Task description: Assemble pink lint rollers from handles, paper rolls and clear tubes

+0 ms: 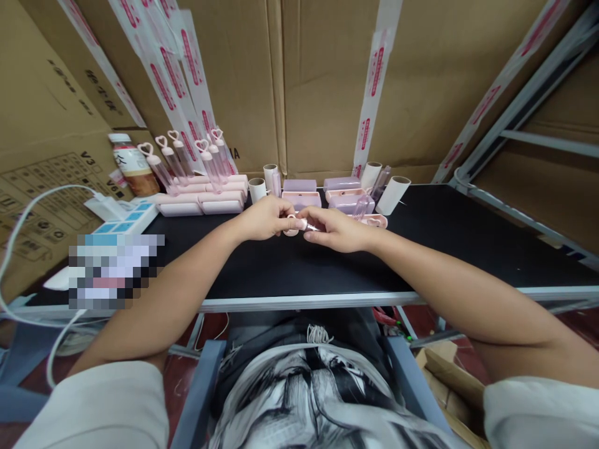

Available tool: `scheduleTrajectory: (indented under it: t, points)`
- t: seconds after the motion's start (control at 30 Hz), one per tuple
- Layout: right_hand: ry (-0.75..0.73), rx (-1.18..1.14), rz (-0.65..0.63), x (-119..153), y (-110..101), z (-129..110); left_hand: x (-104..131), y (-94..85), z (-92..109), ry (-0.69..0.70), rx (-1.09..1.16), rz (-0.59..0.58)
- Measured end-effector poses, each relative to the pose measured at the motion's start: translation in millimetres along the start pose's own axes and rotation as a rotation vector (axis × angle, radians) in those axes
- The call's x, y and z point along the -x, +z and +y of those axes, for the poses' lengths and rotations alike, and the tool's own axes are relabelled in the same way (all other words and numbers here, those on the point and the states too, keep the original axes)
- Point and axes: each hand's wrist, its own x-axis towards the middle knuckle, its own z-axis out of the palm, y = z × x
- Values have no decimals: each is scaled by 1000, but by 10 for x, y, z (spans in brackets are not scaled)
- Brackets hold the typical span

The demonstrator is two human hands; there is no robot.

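My left hand point(264, 218) pinches the pink heart-shaped top of a small clear tube point(309, 226). The fingers of my right hand point(336, 229) close round the tube's other end, and the two hands nearly meet over the black tabletop. Part of the tube is hidden by fingers. Just behind the hands lie open pink-and-lilac cases point(302, 198) and, to their right, more lilac cases point(349, 193). A pink tray-like half point(378, 221) with a heart shape in it sits beside my right wrist.
Several heart-topped tubes point(213, 162) stand upright on closed pink cases point(219, 202) at the left. White cylinders point(394, 194) stand or lean at the back. Further left are a drink bottle point(133, 163), a power strip point(126, 218) and a white cable point(9, 249). Cardboard point(322, 81) walls the back.
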Motion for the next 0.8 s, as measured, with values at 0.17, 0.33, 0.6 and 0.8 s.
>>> scheduleTrajectory:
  t: [0.17,0.33,0.6,0.8]
  points:
    - [48,-82,-56,3,17,20,6,3,-19,30,11,-61]
    - [38,-68,-11,12,16,-10,8,-43,-46,27,-33,-172]
    - [68,111,-113,41,-35,-131,36,1,-43,113,-103,-317]
    - [99,145,-120,48,-2,-243,58,-29,14,315,-212,-368]
